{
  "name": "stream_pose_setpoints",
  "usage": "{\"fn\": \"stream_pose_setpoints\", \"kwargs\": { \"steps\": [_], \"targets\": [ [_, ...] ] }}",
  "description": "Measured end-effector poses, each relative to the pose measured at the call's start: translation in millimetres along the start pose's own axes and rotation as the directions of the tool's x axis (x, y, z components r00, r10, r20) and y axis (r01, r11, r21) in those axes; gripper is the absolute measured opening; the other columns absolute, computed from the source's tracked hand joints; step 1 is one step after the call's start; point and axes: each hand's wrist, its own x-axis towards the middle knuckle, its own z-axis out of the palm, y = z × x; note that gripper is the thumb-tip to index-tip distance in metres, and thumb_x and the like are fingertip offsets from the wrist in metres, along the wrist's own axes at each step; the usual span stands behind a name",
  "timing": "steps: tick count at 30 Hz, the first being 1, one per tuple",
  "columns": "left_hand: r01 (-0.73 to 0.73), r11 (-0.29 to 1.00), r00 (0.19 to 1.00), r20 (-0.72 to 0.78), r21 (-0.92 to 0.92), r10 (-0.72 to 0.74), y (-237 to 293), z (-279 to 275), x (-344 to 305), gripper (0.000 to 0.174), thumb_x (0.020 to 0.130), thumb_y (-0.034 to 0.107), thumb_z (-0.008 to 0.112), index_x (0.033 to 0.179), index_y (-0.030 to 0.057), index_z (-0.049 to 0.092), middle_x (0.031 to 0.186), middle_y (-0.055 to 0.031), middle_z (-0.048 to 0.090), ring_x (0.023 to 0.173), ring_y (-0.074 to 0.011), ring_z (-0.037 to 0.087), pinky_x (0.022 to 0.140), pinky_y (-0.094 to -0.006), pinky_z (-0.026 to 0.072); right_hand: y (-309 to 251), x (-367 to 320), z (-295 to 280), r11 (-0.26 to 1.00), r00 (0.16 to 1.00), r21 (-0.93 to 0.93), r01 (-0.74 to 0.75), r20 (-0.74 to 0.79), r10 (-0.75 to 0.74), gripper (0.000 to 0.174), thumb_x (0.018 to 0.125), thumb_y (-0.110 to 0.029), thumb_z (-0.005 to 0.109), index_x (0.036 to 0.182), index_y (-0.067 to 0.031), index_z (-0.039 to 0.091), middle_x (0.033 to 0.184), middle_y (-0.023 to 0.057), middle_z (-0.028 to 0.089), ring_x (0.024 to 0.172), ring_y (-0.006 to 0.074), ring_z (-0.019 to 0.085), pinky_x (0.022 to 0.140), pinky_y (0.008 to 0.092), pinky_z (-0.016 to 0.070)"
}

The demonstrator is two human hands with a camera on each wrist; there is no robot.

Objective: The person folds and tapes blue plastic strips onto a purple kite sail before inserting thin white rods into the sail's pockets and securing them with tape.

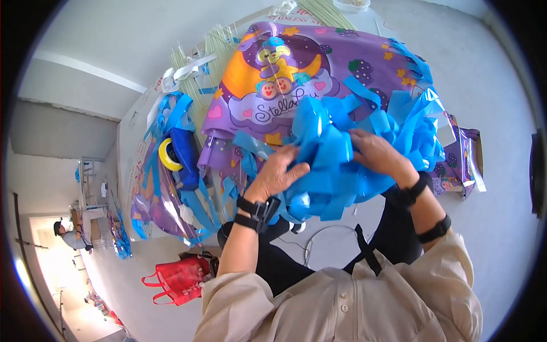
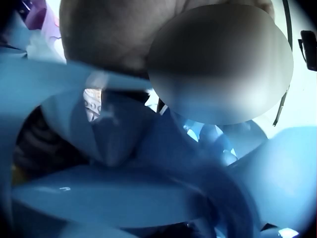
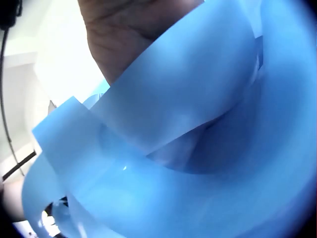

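A big loose bunch of glossy blue plastic strips (image 1: 330, 154) lies in front of the person, looped and tangled. At its left side rests the left hand (image 1: 274, 176), thumb spread away from the fingers, whose tips go in among the strips. On the right side the right hand (image 1: 380, 154) touches the bunch with extended fingers. Close up in the right wrist view, a wide blue strip (image 3: 183, 74) crosses in front of the palm (image 3: 129, 34) and hides the fingers. Blue strips (image 2: 109, 193) also fill the left wrist view, where a blurred patch covers part of the picture.
Under the bunch spreads a purple printed plastic sheet (image 1: 325, 62) with a cartoon figure. To the left are a yellow tape roll (image 1: 170, 155), a dark blue piece (image 1: 185, 157) and pale thin sticks (image 1: 216, 51). A red bag (image 1: 179, 279) is on the floor; another person (image 1: 74, 235) is farther off.
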Motion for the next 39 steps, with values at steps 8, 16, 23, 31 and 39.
{"fn": "stream_pose_setpoints", "kwargs": {
  "steps": [8,16,23,31,39],
  "targets": [
    [0.168,0.983,0.892,0.413,0.078,-0.185,48.4,67.3,-133.5,0.036,0.079,0.037,0.065,0.097,0.0059,0.066,0.096,-0.0188,0.059,0.089,-0.0346,0.058,0.077,-0.0398,0.0469,-41.6,-150.3,70.4,0.997,0.996,-0.069,-0.041,0.078,0.047,0.04,0.074,-0.01,0.061,0.113,-0.0031,0.055,0.118,0.0202,0.052,0.107,0.0352,0.053,0.085,0.0406,0.0469],
    [0.318,0.946,0.883,0.381,-0.055,-0.275,62.5,22.4,-130.8,0.021,0.082,0.021,0.061,0.093,0.0028,0.065,0.08,-0.0096,0.065,0.07,-0.019,0.061,0.064,-0.0305,0.0473,-36.9,-150.5,28.7,0.995,0.807,-0.043,-0.085,0.583,0.094,0.014,0.08,-0.015,0.058,0.087,-0.0057,0.066,0.089,0.0115,0.066,0.085,0.0287,0.063,0.072,0.038,0.0501],
    [0.354,0.916,0.883,-0.392,0.191,-0.259,-15.3,-79.2,-34.2,0.038,0.083,0.025,0.062,0.109,-0.0024,0.057,0.111,-0.0198,0.058,0.104,-0.0305,0.056,0.089,-0.0354,0.043,-4.3,-43.6,-65.3,0.905,0.977,0.369,-0.21,0.041,0.21,0.019,0.08,-0.014,0.064,0.093,0.0008,0.063,0.089,0.0127,0.064,0.082,0.0232,0.062,0.072,0.0309,0.0491],
    [0.635,0.653,0.745,-0.549,0.413,-0.378,-160.8,-155.6,57.3,0.059,0.082,0.036,0.059,0.121,-0.0058,0.046,0.118,-0.0258,0.053,0.112,-0.0369,0.05,0.095,-0.0413,0.0386,164.4,100.2,-126.0,0.956,0.866,-0.169,-0.24,-0.482,0.132,0.067,0.077,-0.046,0.067,0.122,0.0006,0.049,0.128,0.0174,0.047,0.112,0.0303,0.051,0.095,0.038,0.0395],
    [0.66,0.751,0.692,-0.41,0.023,-0.595,-145.1,-133.8,57.8,0.041,0.06,0.006,0.076,0.096,-0.0041,0.059,0.087,-0.0114,0.066,0.076,-0.0216,0.063,0.072,-0.0316,0.0493,219.8,165.3,-149.1,0.774,0.856,-0.371,-0.513,-0.159,0.491,0.104,0.058,-0.051,0.075,0.14,-0.0089,0.026,0.143,0.0172,0.029,0.137,0.0292,0.018,0.112,0.0488,0.006]
  ]
}}
